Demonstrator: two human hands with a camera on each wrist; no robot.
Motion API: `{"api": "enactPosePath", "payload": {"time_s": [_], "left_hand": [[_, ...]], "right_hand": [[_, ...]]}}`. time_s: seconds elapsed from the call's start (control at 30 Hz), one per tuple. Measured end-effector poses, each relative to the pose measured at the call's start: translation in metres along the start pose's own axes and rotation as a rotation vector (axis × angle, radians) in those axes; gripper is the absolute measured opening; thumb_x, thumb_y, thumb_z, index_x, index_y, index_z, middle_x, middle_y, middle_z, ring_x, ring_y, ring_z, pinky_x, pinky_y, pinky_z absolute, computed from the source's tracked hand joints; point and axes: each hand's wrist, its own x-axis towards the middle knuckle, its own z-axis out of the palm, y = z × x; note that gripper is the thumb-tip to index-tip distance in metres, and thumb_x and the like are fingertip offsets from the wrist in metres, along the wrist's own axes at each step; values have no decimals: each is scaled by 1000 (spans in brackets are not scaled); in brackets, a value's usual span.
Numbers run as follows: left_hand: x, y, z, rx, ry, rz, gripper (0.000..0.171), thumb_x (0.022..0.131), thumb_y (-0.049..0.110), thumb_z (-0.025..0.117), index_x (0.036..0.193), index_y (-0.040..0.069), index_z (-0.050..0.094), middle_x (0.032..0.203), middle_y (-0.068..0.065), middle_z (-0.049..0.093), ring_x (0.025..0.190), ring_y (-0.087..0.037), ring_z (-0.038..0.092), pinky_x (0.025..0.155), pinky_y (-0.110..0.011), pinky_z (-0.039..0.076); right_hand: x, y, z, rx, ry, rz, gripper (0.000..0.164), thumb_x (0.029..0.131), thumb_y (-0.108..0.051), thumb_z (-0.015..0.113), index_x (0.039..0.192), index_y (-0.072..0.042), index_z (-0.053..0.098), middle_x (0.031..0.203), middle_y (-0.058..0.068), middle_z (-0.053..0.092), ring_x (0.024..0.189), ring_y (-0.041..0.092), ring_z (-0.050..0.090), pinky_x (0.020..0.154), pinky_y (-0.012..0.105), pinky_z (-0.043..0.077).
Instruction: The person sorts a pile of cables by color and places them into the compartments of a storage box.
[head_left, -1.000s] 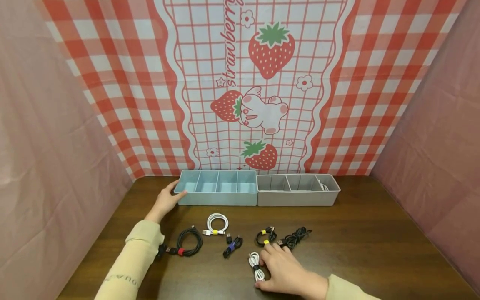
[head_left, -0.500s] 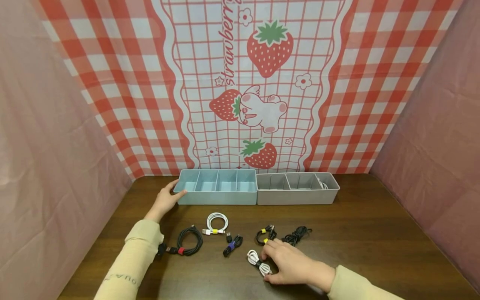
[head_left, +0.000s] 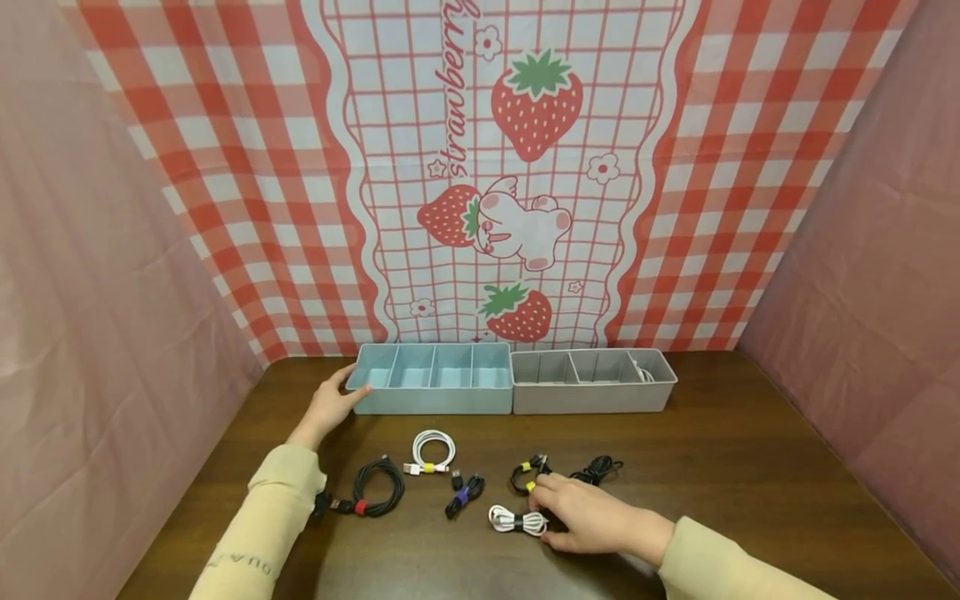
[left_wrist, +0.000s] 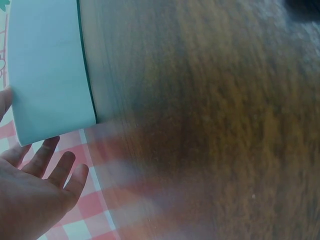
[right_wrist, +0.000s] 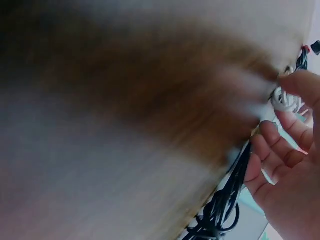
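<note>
My right hand (head_left: 588, 512) is over the front of the table, its thumb and index finger pinching the right end of a white cable (head_left: 517, 521). That cable is bundled with a black strap and lies crosswise; in the right wrist view its white loops (right_wrist: 286, 101) show between thumb and finger. My left hand (head_left: 327, 408) rests at the left end of a light blue divided box (head_left: 435, 401). Its thumb lies on the front rim. The other fingers spread loosely along the end wall, as the left wrist view shows.
A grey divided box (head_left: 592, 398) adjoins the blue one, a white cable in its right compartment. On the table lie a black cable with red strap (head_left: 378, 492), a white coiled cable (head_left: 433, 450), one with purple strap (head_left: 465, 496), one with yellow straps (head_left: 525, 475), and a black bundle (head_left: 597, 469).
The white cable has turned from nearly lengthwise to crosswise under my right hand, which has moved slightly right and away from me. My left hand has stayed at the blue box.
</note>
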Motion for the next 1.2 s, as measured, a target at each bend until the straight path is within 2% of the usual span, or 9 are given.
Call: {"api": "enactPosePath", "payload": {"time_s": [0.2, 0.47, 0.63, 0.9, 1.2], "left_hand": [[-1, 0, 0, 7, 10, -1, 67, 93, 26, 60, 146, -1, 30, 142, -28, 39, 126, -43, 41, 101, -54, 36], [0, 1, 0, 34, -8, -1, 69, 93, 32, 59, 147, 0, 28, 143, -29, 36, 127, -45, 40, 100, -55, 36], [0, 1, 0, 28, -5, -4, 68, 94, 29, 59, 147, 0, 28, 144, -29, 36, 128, -45, 39, 101, -56, 36], [-1, 1, 0, 24, 8, 0, 66, 93, 27, 60, 145, -1, 31, 141, -29, 39, 125, -44, 43, 99, -55, 38], [0, 2, 0, 34, 1, -1, 66, 93, 27, 59, 146, -1, 29, 143, -28, 37, 127, -45, 40, 100, -55, 36]], "right_hand": [[1, 4, 1, -21, 17, -23, 26, 79, -35, 73, 93, -21, 56, 93, -11, 49, 82, 2, 49, 70, 24, 48], [2, 6, 2, -63, 56, -54, 19, 79, -27, 72, 89, -22, 57, 92, -10, 48, 82, 3, 49, 66, 24, 48], [3, 7, 3, -74, 73, -71, 20, 78, -26, 74, 88, -22, 57, 91, -11, 47, 81, 3, 49, 66, 23, 47], [4, 7, 4, -72, 64, -68, 24, 81, -35, 73, 97, -23, 59, 96, -11, 50, 86, 4, 52, 71, 26, 49], [7, 4, 0, -125, 93, -73, 19, 81, -35, 72, 92, -26, 60, 96, -11, 51, 84, 5, 51, 72, 27, 46]]}}
